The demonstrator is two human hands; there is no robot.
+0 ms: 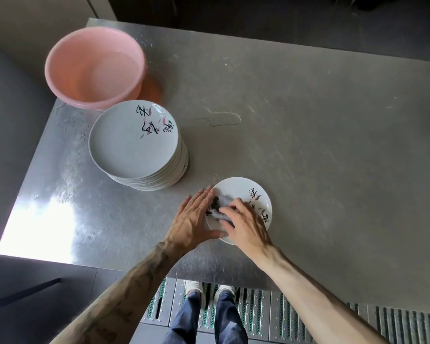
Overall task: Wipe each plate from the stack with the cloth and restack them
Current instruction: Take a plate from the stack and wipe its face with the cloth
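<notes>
On steel table [308, 120], near front edge: grey cloth [221, 203] pressed onto a single plate [236, 188].
Plate is seen lying flat, right way up, black brush-script decoration on its right side. Cloth is bunched on the plate's left half and is gripped under the curled fingers of the right hand [246, 224]. Left hand [193, 219] is laid flat with fingers straight against the plate's left rim, thumb stretched along the near rim; nothing is held in it. Stack [132, 145] of matching plates is noted well apart, up and to the left, with a pink basin [94, 68] just behind it, water visible inside. A small puddle [224, 119] is noted on the table, right of the stack.
</notes>
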